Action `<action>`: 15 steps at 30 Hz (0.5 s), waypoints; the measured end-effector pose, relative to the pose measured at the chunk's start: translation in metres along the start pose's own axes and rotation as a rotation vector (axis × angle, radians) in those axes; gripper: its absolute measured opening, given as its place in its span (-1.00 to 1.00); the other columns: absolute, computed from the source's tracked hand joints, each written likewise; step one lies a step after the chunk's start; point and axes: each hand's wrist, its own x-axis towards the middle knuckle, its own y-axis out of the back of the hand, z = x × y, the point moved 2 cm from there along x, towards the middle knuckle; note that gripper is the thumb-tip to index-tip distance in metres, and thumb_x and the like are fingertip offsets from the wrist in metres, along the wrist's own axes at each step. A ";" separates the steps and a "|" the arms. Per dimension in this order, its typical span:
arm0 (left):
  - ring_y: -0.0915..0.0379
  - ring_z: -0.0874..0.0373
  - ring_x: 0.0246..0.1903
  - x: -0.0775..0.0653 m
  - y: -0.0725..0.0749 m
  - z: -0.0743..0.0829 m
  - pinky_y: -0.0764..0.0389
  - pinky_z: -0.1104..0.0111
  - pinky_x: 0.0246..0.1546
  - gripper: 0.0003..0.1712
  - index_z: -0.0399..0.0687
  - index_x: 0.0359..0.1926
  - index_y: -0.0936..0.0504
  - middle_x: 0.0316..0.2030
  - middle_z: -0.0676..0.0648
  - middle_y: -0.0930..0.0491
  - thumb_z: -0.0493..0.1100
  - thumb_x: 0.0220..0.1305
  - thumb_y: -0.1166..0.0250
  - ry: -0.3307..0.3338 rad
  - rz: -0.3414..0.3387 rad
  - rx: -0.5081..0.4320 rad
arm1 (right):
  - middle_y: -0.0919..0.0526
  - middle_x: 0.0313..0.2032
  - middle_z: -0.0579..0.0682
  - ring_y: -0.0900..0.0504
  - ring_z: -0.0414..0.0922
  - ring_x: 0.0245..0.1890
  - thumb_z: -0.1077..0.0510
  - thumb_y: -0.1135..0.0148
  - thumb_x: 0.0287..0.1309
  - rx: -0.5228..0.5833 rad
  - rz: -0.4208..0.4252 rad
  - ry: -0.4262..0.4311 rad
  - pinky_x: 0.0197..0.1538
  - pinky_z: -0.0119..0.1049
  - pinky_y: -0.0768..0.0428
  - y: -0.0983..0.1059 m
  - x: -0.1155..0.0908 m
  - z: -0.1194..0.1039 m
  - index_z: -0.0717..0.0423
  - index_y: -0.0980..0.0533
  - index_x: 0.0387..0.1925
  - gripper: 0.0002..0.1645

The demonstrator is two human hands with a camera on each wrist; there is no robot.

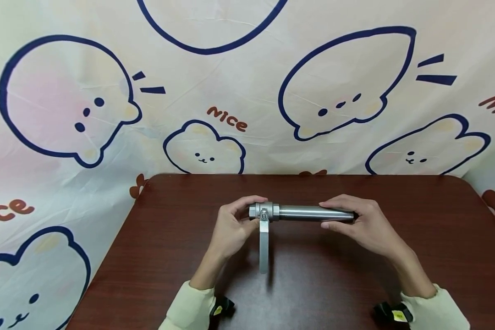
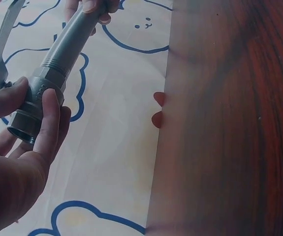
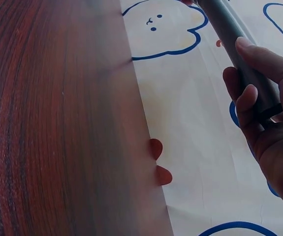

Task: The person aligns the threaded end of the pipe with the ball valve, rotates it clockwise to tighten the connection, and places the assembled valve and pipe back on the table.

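Note:
A metal ball valve (image 1: pixel 270 211) joins a smooth steel tube (image 1: pixel 301 212), and the two lie level in the head view, held up over the table. From the valve a flat lever handle (image 1: pixel 264 250) points toward the person. My left hand (image 1: pixel 230 228) grips the valve body by thumb and fingers; its open threaded end (image 2: pixel 24 132) faces out in the left wrist view. Around the tube's right end my right hand (image 1: pixel 367 224) curls, thumb on one side and fingers on the other. A dark ring (image 3: pixel 270 112) shows near that end, partly hidden by the palm.
A dark reddish-brown table (image 1: pixel 169 252) lies below, with rounded far corners. Behind it hangs a pale cloth (image 1: pixel 260 151) with blue cartoon outlines. Black wrist devices (image 1: pixel 222 306) sit by both cream sleeves (image 1: pixel 189 306).

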 end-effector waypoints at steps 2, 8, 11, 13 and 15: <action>-0.61 0.07 -0.09 0.000 -0.001 0.000 -0.75 0.41 -0.11 -0.43 -0.12 0.14 -0.76 0.08 -0.20 -0.75 -0.63 0.17 -0.33 0.004 -0.002 -0.002 | -0.80 -0.01 -0.11 -0.69 -0.22 -0.23 0.25 -0.67 0.05 -0.002 0.000 -0.004 -0.15 -0.48 -0.63 0.000 -0.001 0.000 -0.12 -0.75 0.15 -0.41; -0.61 0.07 -0.11 0.000 -0.001 0.001 -0.76 0.40 -0.12 -0.42 -0.13 0.14 -0.77 0.07 -0.22 -0.74 -0.64 0.15 -0.32 0.000 0.002 -0.007 | -0.82 0.01 -0.10 -0.69 -0.27 -0.25 0.22 -0.66 0.08 -0.001 -0.006 -0.024 -0.19 -0.48 -0.64 0.001 0.000 0.001 -0.14 -0.75 0.17 -0.42; -0.61 0.07 -0.12 0.000 0.000 0.002 -0.77 0.39 -0.12 -0.40 -0.11 0.14 -0.77 0.08 -0.21 -0.72 -0.65 0.14 -0.31 -0.004 -0.003 -0.004 | -0.82 0.01 -0.07 -0.69 -0.25 -0.26 0.21 -0.65 0.11 0.014 -0.013 -0.041 -0.21 -0.46 -0.66 0.002 0.001 0.001 -0.15 -0.74 0.17 -0.43; -0.61 0.09 -0.13 0.000 0.001 0.002 -0.77 0.39 -0.12 -0.41 -0.11 0.14 -0.77 0.08 -0.21 -0.72 -0.64 0.15 -0.31 -0.004 -0.011 -0.004 | -0.82 0.01 -0.05 -0.69 -0.23 -0.28 0.20 -0.63 0.13 0.033 -0.028 -0.064 -0.23 -0.43 -0.67 0.002 0.001 0.001 -0.16 -0.74 0.17 -0.45; -0.61 0.09 -0.14 0.000 0.001 0.002 -0.77 0.39 -0.13 -0.40 -0.13 0.15 -0.76 0.08 -0.22 -0.72 -0.65 0.15 -0.31 -0.008 -0.017 -0.001 | -0.82 0.01 -0.03 -0.69 -0.22 -0.29 0.18 -0.61 0.17 0.052 -0.047 -0.091 -0.25 -0.41 -0.68 0.003 0.001 0.002 -0.16 -0.74 0.18 -0.48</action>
